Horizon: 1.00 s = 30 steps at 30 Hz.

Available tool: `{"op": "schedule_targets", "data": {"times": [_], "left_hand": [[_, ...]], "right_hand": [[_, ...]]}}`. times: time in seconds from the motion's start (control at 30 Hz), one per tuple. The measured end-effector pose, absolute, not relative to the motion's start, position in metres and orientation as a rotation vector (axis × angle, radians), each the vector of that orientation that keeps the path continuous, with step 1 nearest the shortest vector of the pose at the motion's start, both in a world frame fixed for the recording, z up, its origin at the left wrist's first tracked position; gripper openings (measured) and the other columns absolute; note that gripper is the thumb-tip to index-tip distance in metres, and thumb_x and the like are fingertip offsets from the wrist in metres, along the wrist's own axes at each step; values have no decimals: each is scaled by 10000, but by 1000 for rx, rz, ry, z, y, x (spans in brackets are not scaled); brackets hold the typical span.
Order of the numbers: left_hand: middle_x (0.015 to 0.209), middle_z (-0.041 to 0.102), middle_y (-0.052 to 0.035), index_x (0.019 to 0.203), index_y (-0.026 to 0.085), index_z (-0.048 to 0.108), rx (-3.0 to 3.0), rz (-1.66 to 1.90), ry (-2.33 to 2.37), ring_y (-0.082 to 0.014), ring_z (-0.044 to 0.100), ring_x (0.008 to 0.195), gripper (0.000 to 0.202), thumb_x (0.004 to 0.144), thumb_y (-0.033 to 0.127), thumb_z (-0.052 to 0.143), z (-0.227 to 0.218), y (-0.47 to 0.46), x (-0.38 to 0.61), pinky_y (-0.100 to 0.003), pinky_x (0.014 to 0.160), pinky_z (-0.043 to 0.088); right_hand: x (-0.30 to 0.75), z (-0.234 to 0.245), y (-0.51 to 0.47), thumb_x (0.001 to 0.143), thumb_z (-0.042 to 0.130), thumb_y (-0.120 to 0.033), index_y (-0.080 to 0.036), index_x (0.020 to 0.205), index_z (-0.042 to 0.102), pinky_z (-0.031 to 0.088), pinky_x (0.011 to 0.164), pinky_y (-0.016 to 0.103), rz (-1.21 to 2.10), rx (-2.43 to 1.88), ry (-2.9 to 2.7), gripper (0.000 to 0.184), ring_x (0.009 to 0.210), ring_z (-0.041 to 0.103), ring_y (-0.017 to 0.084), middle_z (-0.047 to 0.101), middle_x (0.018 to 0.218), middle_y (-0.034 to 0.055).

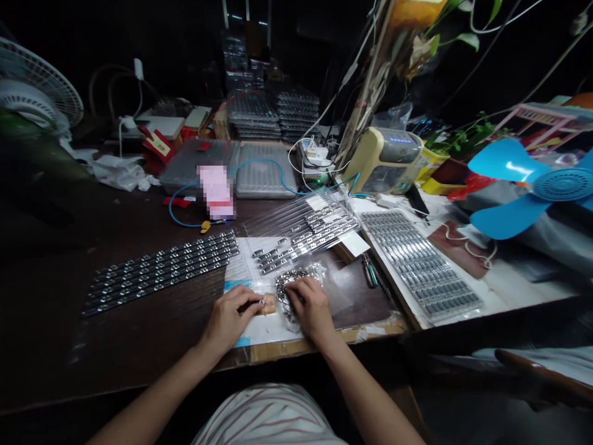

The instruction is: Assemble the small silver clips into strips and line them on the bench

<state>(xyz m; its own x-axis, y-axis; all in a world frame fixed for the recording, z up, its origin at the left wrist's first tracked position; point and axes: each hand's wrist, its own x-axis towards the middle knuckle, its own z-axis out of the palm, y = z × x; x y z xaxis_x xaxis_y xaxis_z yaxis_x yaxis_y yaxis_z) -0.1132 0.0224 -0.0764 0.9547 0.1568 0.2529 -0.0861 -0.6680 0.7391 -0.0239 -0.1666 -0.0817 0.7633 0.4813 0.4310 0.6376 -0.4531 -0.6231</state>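
My left hand (233,314) is closed, thumb and fingertips pinched on a small shiny metal part (262,301). Under those fingertips lies a small orange-brown block (269,304) on a white sheet (266,332) with blue tape. My right hand (312,304) has its fingers bent down into a heap of small metal parts (288,285) on clear plastic; its fingertips are partly hidden, and what they pinch cannot be made out. Just beyond both hands, a clear ribbed tray (273,225) carries rows of metal pieces.
Dark strips with metal pieces (162,266) lie at left. To the right sits a filled tray (419,262), with screwdrivers (369,271) beside it. A blue cable (172,210) loops behind. A blue-bladed fan (551,185) and a yellowish machine (386,161) stand farther back.
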Motion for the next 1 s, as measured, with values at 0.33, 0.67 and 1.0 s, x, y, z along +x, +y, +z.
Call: {"op": "schedule_targets", "data": {"times": [0.33,0.67,1.0], "left_hand": [[839,663,-43,867,220,716,2375,354,31,-182,620,818,113,838,246,610,-75,20,-114,-296,747,483],[845,688,-43,827,207,702,2169,405,136,-181,636,815,115,829,254,597,-74,26,-111,-295,741,503],[814,693,-41,794,201,713,2088,465,201,-178,647,789,109,798,261,622,-76,29,-110,-270,672,511]], "right_hand": [[-23,-86,-167,891,524,-146,-215,924,637,477,792,299,-186,-2075,-866,137,874,612,177,675,907,42],[-37,-62,-150,816,695,-297,-246,783,683,395,734,308,-164,-2186,-925,62,793,583,166,693,807,-5],[-44,-65,-133,843,661,-336,-317,957,712,346,738,346,-157,-2334,-1033,127,870,511,196,658,930,17]]}}
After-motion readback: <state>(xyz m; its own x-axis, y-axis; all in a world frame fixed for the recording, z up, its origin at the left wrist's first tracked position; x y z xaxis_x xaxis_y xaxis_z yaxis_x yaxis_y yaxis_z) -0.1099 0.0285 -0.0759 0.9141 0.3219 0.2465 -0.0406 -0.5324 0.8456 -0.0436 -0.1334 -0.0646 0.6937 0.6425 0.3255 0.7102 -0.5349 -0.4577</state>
